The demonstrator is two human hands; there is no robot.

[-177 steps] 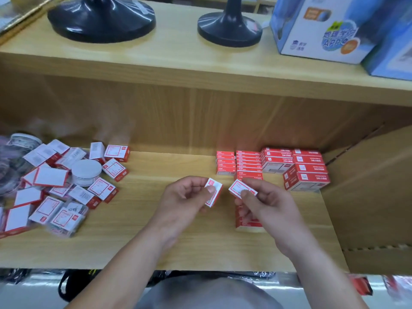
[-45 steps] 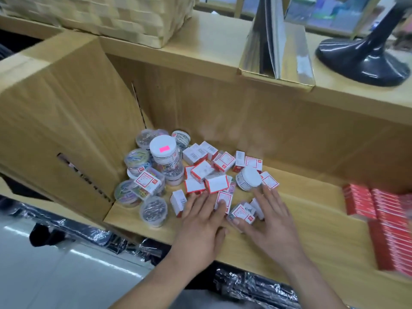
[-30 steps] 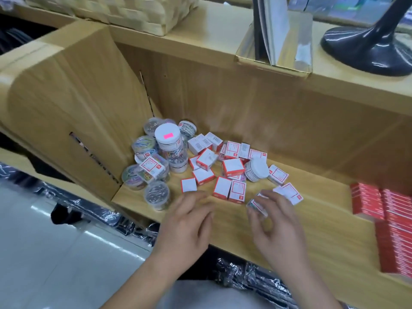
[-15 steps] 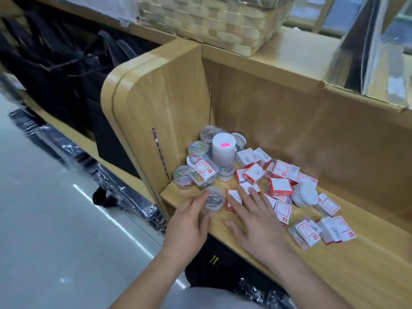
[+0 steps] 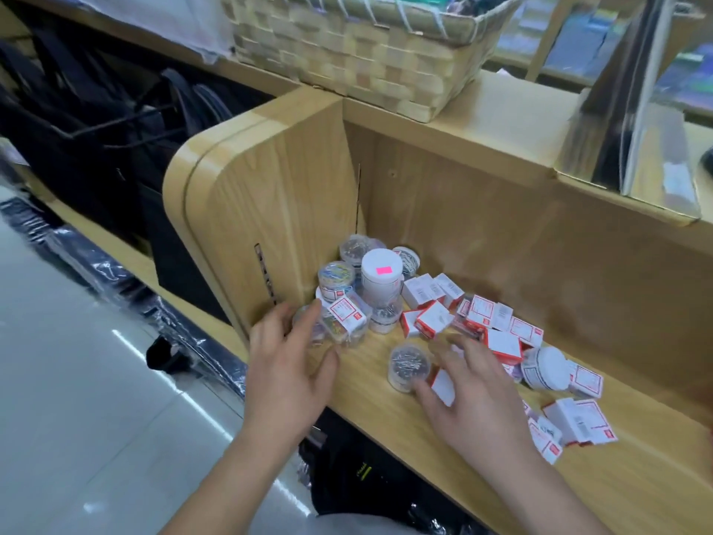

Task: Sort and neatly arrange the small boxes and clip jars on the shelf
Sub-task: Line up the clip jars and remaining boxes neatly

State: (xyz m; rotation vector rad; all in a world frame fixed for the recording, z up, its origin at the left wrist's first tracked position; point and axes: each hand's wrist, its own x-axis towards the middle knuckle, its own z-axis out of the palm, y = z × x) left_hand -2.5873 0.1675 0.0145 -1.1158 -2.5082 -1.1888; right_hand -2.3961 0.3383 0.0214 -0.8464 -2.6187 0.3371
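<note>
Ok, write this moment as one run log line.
left hand: open, at colourful clip jar | right hand: open, beside pin jar | small boxes: scattered, unsorted

Pale wood-grain shelving (image 5: 270, 210) with a rounded side panel, topped by a woven straw basket (image 5: 347, 59). Glossy grey floor (image 5: 77, 399) at left, streaked with reflected light; black bags (image 5: 96, 121) beyond.
</note>
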